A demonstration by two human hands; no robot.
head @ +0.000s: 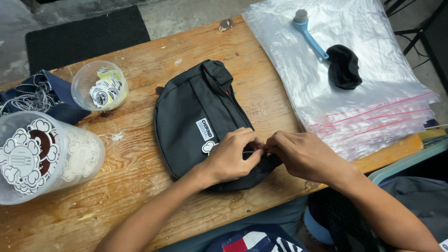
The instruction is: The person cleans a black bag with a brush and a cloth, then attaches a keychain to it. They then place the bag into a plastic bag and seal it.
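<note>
Both my hands on the black pouch's zipper, near the surface's front edge.

My left hand [229,157] and right hand [301,155] meet on the black pouch [193,116], fingers pinched together on its zipper at the lower right end. Clear zip bags [368,112] are stacked at the right edge, sticker tubs [42,156] at the left.

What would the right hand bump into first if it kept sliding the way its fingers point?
The right hand points left across the black waist bag, so it would likely meet the left hand first; their fingertips already look to be touching at the bag's zipper.
</note>
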